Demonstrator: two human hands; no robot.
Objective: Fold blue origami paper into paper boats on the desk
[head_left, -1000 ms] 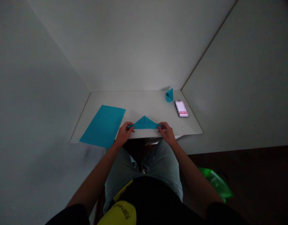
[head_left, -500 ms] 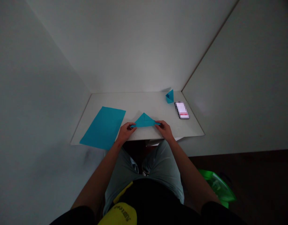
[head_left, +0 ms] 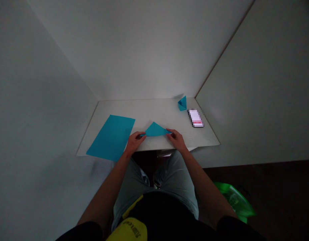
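Observation:
A folded blue sheet of paper (head_left: 155, 130), shaped like a low triangle with its peak pointing away from me, is between my hands near the table's front edge. My left hand (head_left: 135, 140) pinches its left corner between thumb and fingers. At the right corner, my right hand (head_left: 176, 139) has a similar pinch. A flat blue sheet of paper (head_left: 112, 137) lies left of my left hand, its near corner reaching over the table edge. Farther back on the right stands a small folded blue paper piece (head_left: 182, 103).
The white table (head_left: 144, 108) sits in a corner between pale walls. A phone (head_left: 196, 118) with a lit, pixelated screen lies at its right side. On the dark floor at lower right is a bright green container or bag (head_left: 238, 201).
The crease lines seen on the folded paper's face half a second ago no longer show; its face now looks smoother with one faint middle line. Both hands keep their hold.

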